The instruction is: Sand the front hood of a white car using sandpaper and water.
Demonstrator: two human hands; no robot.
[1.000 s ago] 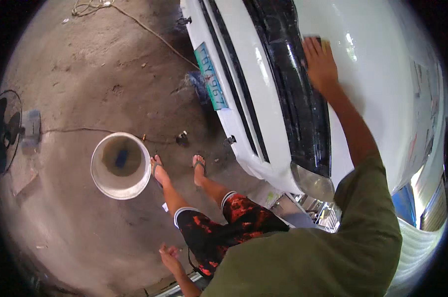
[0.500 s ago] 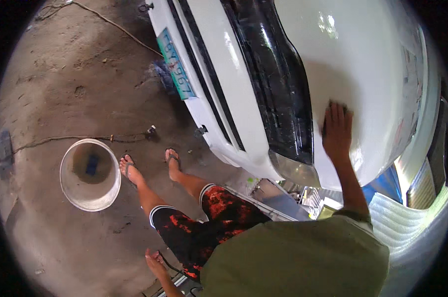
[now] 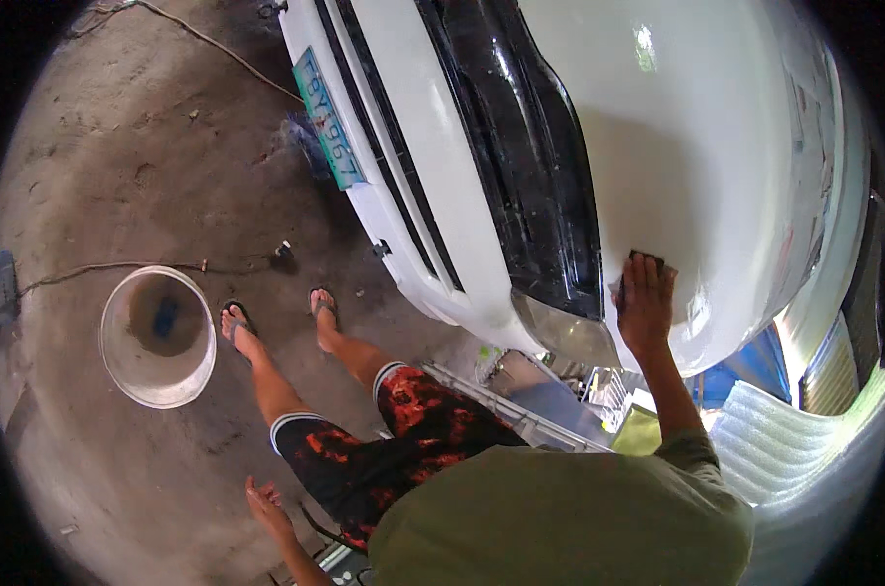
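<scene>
My right hand [image 3: 646,308] lies on the white hood [image 3: 736,225] of a vehicle, close to its near edge. Its fingers press down on a dark, flat pad [image 3: 650,257] that shows past the fingertips; what kind of pad is unclear. Beside the hand are the long black front panel [image 3: 535,176] and a clear lamp [image 3: 569,332]. My left hand [image 3: 267,503] hangs low beside my patterned shorts [image 3: 345,459], fingers loosely apart, nothing seen in it.
A white bucket [image 3: 113,366] stands on the dirt floor [image 3: 101,176], left of my sandalled feet, with a dark blue rectangular thing inside. A cord [image 3: 81,271] ends near my feet; another cable [image 3: 208,37] runs toward the bumper. Corrugated sheeting [image 3: 770,439] is at the right.
My right hand has slid along the hood toward me, down in the view, with the dark pad under its fingers. The left hand has shifted slightly left. The whole view has moved a little.
</scene>
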